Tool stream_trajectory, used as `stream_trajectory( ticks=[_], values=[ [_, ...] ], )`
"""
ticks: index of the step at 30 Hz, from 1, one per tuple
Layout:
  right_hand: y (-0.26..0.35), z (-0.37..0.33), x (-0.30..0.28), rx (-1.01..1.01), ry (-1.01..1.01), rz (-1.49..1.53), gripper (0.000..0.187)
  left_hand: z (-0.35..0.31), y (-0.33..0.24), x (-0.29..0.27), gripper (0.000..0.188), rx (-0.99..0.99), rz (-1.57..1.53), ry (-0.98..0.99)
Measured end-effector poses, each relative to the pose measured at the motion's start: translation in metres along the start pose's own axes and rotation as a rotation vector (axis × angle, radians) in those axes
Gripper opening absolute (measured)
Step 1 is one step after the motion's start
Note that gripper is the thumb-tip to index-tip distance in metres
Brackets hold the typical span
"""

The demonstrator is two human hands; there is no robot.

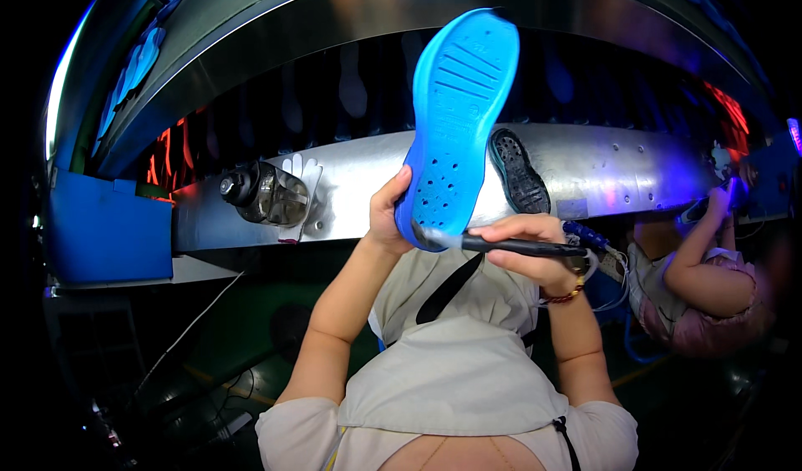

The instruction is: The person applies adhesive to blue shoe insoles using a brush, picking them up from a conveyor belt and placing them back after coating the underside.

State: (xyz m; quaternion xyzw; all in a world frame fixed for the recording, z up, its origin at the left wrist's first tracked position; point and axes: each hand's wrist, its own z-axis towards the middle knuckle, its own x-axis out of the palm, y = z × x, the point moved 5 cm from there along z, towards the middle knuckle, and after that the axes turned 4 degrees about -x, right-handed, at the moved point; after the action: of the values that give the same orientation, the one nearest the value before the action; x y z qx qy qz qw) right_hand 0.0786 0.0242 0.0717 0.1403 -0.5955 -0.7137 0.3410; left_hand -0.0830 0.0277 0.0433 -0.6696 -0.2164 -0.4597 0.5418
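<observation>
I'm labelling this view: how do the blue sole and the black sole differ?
The blue sole is held in the left hand; the black sole lies on the metal bench. The blue sole looks larger here than the black sole. Both have a footprint-shaped outline.

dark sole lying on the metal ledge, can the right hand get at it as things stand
Probably yes for a touch: the dark sole lies just beyond the right hand, with nothing seen on top. Picking it up looks harder, since that hand holds a black-handled tool.
</observation>
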Motion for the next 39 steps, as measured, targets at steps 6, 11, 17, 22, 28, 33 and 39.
stream_trajectory(
  ticks=[6, 11, 17, 22, 28, 33, 39],
  values=[
    [0.018, 0.017, -0.01, -0.112, 0.19, -0.259, 0.022, 0.005, -0.007, 0.009, 0.059, -0.216, 0.214, -0.067],
    [0.041, 0.016, 0.001, -0.142, 0.483, -0.318, 0.021, -0.007, -0.002, 0.0, 0.058, -0.477, 0.198, -0.14],
    [0.048, 0.022, -0.003, -0.086, 0.567, -0.412, 0.017, -0.008, -0.003, 0.009, 0.059, -0.616, 0.251, -0.142],
    [0.057, 0.016, -0.009, -0.059, 0.663, -0.52, 0.019, -0.018, -0.004, -0.007, 0.064, -0.739, 0.39, -0.189],
    [0.042, 0.01, -0.02, -0.125, 0.558, -0.527, 0.017, -0.012, -0.013, -0.001, 0.062, -0.654, 0.536, -0.129],
    [0.052, 0.019, -0.036, -0.197, 0.332, -0.476, 0.021, -0.019, -0.024, 0.002, 0.064, -0.565, 0.36, -0.2],
    [0.055, 0.004, -0.028, -0.199, 0.378, -0.507, 0.022, -0.027, -0.041, -0.016, 0.057, -0.414, 0.147, -0.286]
  ],
)
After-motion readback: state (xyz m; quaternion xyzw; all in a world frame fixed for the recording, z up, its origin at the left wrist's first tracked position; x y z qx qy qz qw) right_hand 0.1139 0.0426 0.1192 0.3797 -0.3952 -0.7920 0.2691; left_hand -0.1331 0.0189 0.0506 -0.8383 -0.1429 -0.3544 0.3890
